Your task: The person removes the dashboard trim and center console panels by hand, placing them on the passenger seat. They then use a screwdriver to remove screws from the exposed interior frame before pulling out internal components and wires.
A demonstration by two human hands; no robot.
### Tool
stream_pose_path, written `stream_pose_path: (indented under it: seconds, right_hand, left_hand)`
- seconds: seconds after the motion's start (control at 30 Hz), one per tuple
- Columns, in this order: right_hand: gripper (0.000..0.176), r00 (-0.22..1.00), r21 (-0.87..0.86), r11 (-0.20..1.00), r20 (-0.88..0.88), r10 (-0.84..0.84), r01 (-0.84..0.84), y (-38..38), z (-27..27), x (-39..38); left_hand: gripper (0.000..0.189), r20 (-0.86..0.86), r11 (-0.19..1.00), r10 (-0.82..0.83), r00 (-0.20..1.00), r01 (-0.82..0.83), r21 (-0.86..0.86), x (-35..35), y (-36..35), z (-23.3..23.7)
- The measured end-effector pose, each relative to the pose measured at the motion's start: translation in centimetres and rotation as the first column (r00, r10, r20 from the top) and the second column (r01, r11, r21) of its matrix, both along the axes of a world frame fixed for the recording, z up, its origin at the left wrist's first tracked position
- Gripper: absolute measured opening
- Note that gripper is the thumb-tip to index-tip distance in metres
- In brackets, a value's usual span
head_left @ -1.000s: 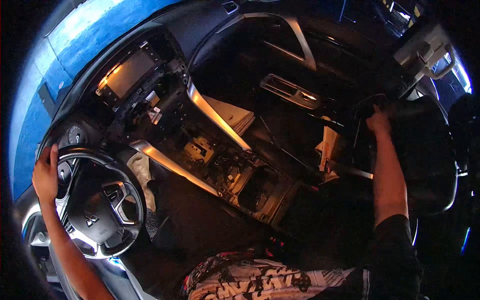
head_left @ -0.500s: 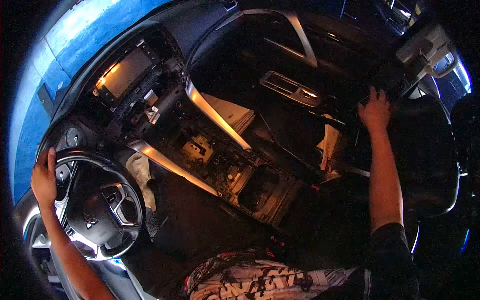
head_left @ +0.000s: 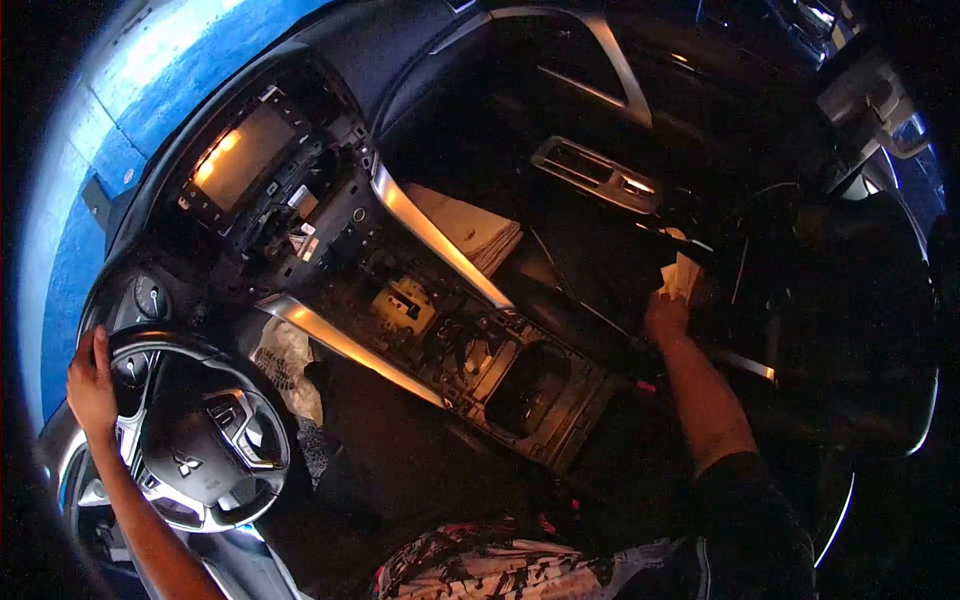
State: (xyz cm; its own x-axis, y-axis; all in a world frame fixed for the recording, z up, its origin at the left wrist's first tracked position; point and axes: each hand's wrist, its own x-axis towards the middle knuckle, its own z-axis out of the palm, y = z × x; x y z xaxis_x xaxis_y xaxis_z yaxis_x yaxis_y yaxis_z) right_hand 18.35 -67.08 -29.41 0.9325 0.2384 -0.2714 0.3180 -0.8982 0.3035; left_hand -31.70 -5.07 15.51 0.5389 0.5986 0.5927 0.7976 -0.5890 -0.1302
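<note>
My left hand (head_left: 92, 390) is closed round the upper left rim of the steering wheel (head_left: 200, 345). Over on the passenger side, my right hand (head_left: 667, 322) is low on the dark seat with its fingers curled. A pale, flat piece (head_left: 682, 276) lies right at its fingertips, and the hand covers the lower end of it. I cannot tell what is inside those fingers. Close beyond is a silver-framed trim panel (head_left: 597, 176), lying on the dark surface.
Between the seats the centre console (head_left: 535, 390) is stripped, its inner parts exposed between two silver trim strips (head_left: 440, 235). A screen unit (head_left: 245, 165) sits in the opened dashboard. Folded pale sheets (head_left: 465, 228) lie in the passenger footwell; a pale cloth-like item (head_left: 290, 370) is beside the steering wheel.
My right hand has come down and left from the far side of the passenger seat to the pale piece, its fingers now curled. My left hand stays on the steering wheel; the view has shifted slightly.
</note>
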Motion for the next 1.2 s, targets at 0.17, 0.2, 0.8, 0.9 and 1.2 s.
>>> stream_pose_path:
  seconds: [0.17,0.2,0.8,0.9,1.2]
  right_hand:
    - [0.049,0.987,0.038,0.997,-0.146,-0.066,0.072,1.4,7.1,-0.7]
    - [0.05,0.982,0.06,0.993,-0.167,-0.087,0.099,1.6,7.8,-0.5]
    - [0.063,0.991,0.549,0.826,0.064,0.114,-0.131,17.5,12.8,5.3]
    - [0.062,0.994,0.5,0.86,0.069,0.084,-0.107,18.3,11.1,5.2]
    - [0.05,0.988,0.725,0.673,0.078,0.13,-0.146,15.4,12.8,-2.0]
  left_hand:
    - [0.049,0.014,0.995,-0.083,0.996,0.082,0.048,-0.5,1.4,-0.8]
    - [0.049,-0.003,0.996,-0.065,0.998,0.065,0.067,-0.6,1.5,-0.8]
    - [0.052,-0.014,0.999,0.006,1.0,-0.005,0.04,-1.0,1.6,-0.3]
    - [0.05,-0.026,1.0,0.014,1.0,-0.013,0.005,-1.0,1.4,0.0]
    - [0.055,-0.037,0.997,0.059,0.998,-0.057,0.052,0.3,-0.6,0.1]
